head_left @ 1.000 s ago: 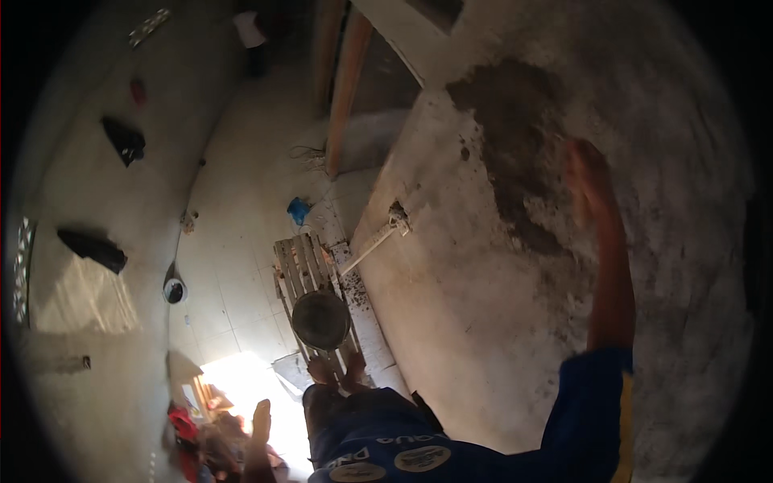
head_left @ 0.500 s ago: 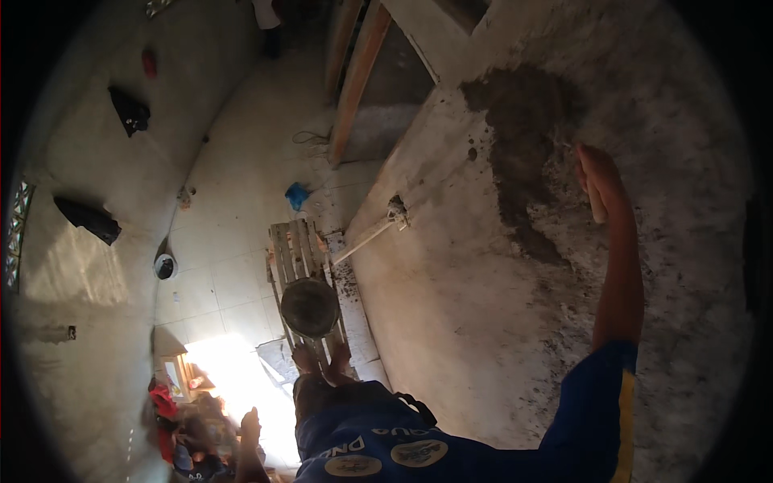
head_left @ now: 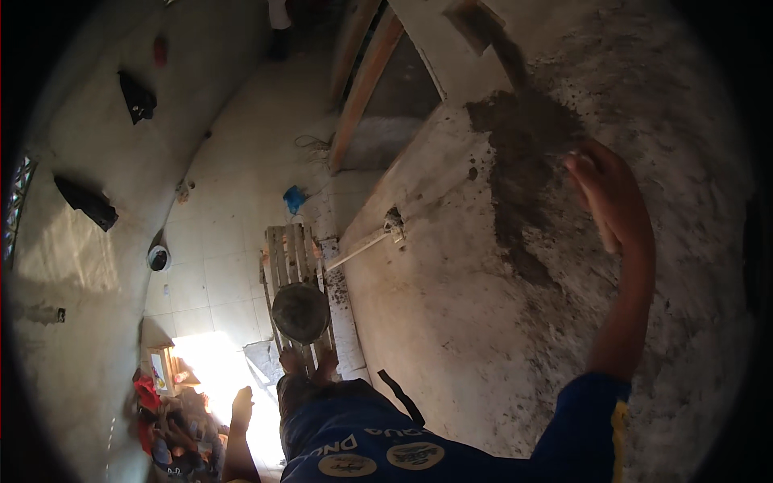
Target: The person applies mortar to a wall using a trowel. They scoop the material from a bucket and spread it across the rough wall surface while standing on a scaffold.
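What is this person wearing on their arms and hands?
The right hand is bare, no glove. That arm has a blue sleeve with a yellow stripe down it, ending short of the forearm. The left hand is bare too; its sleeve is out of view.

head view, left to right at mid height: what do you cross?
Dark bag on the left wall → round container on the floor → wooden pallet with a mortar pan → white pipe at the wall → dark wet plaster patch → right hand.
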Motion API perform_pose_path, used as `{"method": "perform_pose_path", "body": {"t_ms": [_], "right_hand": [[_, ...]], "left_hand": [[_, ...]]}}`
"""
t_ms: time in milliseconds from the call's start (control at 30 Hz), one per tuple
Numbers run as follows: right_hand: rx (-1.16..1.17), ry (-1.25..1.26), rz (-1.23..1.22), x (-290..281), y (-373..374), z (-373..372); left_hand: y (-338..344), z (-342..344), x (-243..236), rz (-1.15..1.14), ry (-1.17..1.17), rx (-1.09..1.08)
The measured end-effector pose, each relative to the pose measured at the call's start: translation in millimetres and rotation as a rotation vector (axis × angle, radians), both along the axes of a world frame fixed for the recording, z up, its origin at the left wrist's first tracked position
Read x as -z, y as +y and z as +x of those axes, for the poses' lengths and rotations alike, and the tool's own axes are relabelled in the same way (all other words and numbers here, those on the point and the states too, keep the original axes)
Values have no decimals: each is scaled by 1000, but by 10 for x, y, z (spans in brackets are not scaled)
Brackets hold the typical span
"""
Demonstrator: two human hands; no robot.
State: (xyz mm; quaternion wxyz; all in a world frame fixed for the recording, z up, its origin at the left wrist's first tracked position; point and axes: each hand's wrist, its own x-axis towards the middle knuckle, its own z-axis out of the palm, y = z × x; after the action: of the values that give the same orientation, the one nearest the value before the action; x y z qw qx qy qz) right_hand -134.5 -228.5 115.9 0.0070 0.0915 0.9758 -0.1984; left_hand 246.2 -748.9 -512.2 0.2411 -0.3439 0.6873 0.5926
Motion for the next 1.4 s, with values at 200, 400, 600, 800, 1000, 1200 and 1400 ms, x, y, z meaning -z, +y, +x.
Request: {"method": "perform_pose_path", "body": {"t_ms": [200, 400, 600, 800, 1000, 1200, 1400], "right_hand": [[158, -41, -469, 645, 1440, -1277], [100, 433, -169, 1487, 454, -1142], [-384, -394, -123, 4302, -48, -48], [-684, -808, 284, 7411, -1173, 420], [-305, -764, 244, 9491, -1662, 1102], [-424, -963, -9, 9865, -1731, 1632], [-276, -645, -213, 10039, -1626, 1800]], "left_hand": [[109, 104, -32, 14, 211, -9], [-27, 1313, 467, -237, 27, -46], [1400, -245, -257, -56, -288, 565], [1743, -171, 83, -513, -462, 789], [1693, -19, 245, -416, -477, 720], [1596, -57, 314, -380, -597, 709], [1570, -67, 354, -321, -583, 704]]}}
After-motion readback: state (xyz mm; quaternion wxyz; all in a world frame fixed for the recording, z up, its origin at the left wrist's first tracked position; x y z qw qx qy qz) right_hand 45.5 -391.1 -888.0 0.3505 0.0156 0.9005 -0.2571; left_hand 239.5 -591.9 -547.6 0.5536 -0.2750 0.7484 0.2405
